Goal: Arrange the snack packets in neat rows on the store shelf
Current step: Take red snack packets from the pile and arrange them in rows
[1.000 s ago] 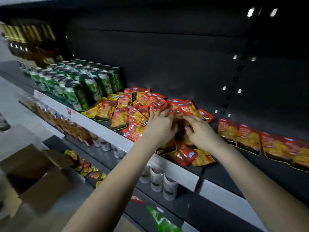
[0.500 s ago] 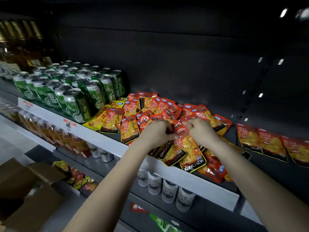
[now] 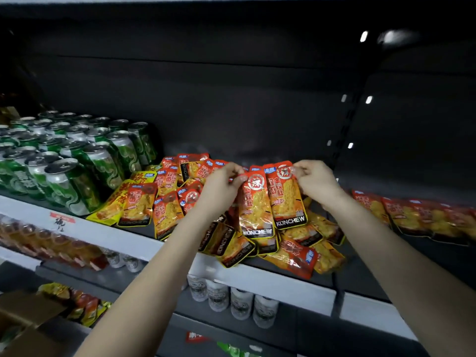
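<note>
A loose heap of red and orange snack packets lies on the dark shelf in the middle. My left hand pinches the top of one lifted packet. My right hand pinches the top corner of a second lifted packet beside it. Both packets hang upright, side by side, above the heap. A flat row of packets lies on the shelf to the right.
Green drink cans stand packed at the shelf's left. White cans and more packets fill the shelves below. A cardboard box sits at the lower left. The dark back panel rises behind the shelf.
Both hands have risen from the heap, each lifting a packet by its top edge; the two packets now hang upright side by side. The view has shifted closer and to the right.
</note>
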